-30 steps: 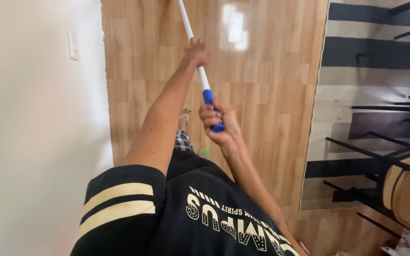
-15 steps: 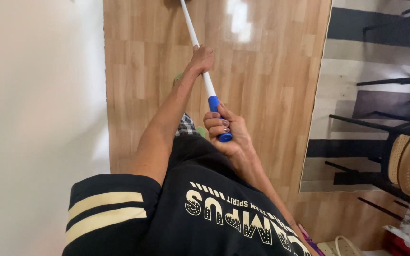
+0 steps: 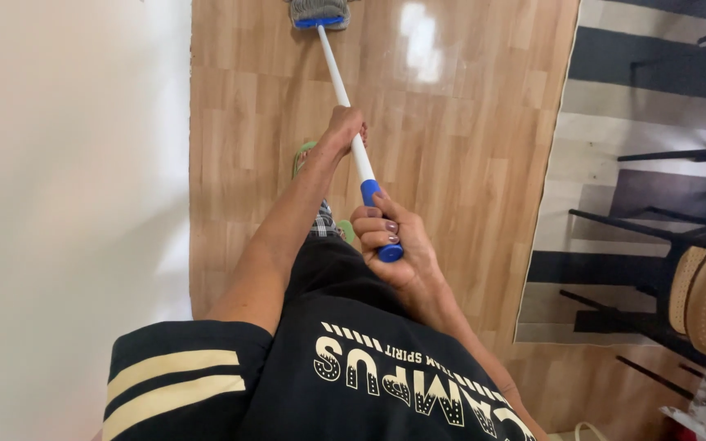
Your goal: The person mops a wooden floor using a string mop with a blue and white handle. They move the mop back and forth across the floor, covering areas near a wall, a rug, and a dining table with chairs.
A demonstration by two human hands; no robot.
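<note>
The right hand (image 3: 392,245) is wrapped around the blue grip (image 3: 377,219) at the near end of a mop (image 3: 340,82), and the left hand (image 3: 345,129) is closed around its smooth white pole farther along. The pole slants away from the body, up and slightly left in view, to a flat grey mop head (image 3: 318,13) with a blue edge lying on the glossy wood-plank floor (image 3: 467,163). A pale wall (image 3: 67,204) runs to the left, a striped rug (image 3: 614,106) to the right.

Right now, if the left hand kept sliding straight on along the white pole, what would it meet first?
Going on from the left hand, the white pole runs bare until the grey mop head on the wooden floor. That head would probably come first; depth is hard to judge.
</note>
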